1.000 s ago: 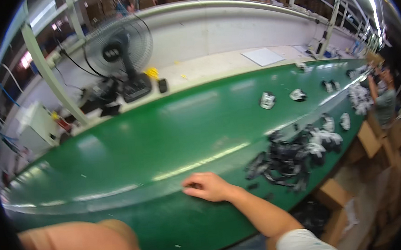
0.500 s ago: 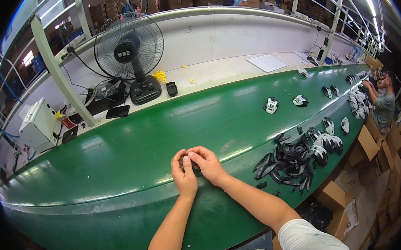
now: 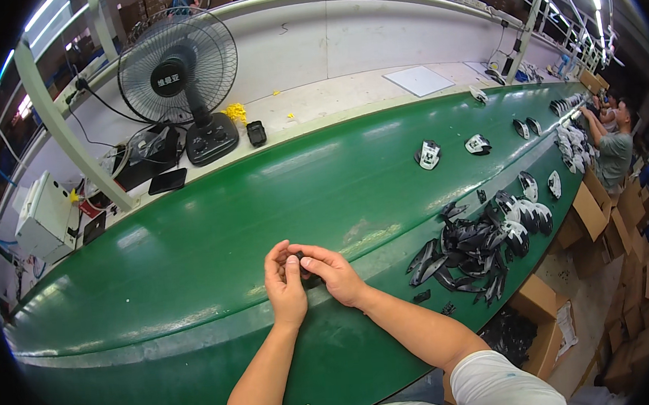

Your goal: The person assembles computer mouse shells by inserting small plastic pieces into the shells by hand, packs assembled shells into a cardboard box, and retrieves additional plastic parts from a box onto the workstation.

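Apart a second ago, the left hand point(image 3: 283, 284) and right hand point(image 3: 337, 275) now meet over the green belt point(image 3: 214, 240), fingers curled closely round a small black part point(image 3: 311, 282), evidently engaging both.

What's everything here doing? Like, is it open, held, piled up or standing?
Dark piece: held, mostly hidden
Left hand: curled around it
Right hand: also curled around it
Black parts: heaped
Fan: upright; can't tell whether it's spinning
Nearest cardboard box: open
White sheet: lying flat
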`<act>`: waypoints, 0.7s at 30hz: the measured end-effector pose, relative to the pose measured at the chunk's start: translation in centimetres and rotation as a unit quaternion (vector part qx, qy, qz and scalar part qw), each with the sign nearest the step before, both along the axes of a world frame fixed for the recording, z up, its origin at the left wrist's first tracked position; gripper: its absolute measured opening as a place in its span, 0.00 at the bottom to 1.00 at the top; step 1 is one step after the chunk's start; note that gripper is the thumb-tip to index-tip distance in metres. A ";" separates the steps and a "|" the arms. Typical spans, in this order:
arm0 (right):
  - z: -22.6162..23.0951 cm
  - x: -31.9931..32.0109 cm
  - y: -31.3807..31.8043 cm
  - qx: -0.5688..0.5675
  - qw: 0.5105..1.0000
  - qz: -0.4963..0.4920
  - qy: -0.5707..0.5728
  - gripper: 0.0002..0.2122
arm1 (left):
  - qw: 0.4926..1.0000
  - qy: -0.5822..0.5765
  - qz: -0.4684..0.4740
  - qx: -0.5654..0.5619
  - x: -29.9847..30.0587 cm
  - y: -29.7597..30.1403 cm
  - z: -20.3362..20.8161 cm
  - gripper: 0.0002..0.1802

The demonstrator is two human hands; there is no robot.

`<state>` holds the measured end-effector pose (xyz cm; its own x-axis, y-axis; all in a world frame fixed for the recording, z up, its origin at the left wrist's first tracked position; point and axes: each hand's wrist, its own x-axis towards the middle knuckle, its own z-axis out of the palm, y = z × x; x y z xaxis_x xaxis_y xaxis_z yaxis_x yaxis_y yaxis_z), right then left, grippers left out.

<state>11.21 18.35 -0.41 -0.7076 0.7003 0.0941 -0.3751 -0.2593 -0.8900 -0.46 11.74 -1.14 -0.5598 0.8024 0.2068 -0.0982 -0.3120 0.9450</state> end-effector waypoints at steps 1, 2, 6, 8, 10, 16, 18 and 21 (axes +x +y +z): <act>-0.4 0.2 0.2 -0.003 1.000 0.006 0.001 0.19 | 1.000 0.005 0.000 0.000 0.2 0.0 0.2 0.18; -0.2 -0.1 0.0 0.000 1.000 0.003 0.005 0.19 | 1.000 0.009 -0.003 0.003 0.0 0.0 0.1 0.18; -0.2 -0.8 -0.4 0.013 0.999 -0.039 0.015 0.19 | 1.000 0.003 0.023 -0.010 -0.5 0.1 -0.6 0.17; -0.3 -0.4 -0.7 0.008 0.998 -0.066 -0.009 0.16 | 1.000 -0.008 0.018 -0.020 -0.3 -0.3 -0.5 0.17; 0.0 0.0 -0.1 -0.010 0.998 -0.062 -0.008 0.14 | 1.000 -0.008 0.010 0.003 0.2 -0.6 -0.1 0.16; -0.4 0.0 0.7 -0.054 0.998 -0.041 0.008 0.12 | 0.994 0.104 0.033 -0.002 0.9 -0.4 0.1 0.21; -0.2 0.0 0.7 -0.055 0.998 -0.027 0.006 0.13 | 0.992 0.115 0.046 0.004 0.5 -0.4 -0.6 0.21; -0.3 0.3 0.5 -0.068 0.997 -0.002 0.022 0.14 | 0.991 0.121 0.057 0.010 0.8 -0.4 -0.3 0.20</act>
<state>11.54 18.86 -0.68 -0.7021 0.7115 0.0290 -0.4141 -0.3748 -0.8295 0.31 11.35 -1.49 -0.5790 0.7310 0.3611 0.1686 -0.3260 0.9302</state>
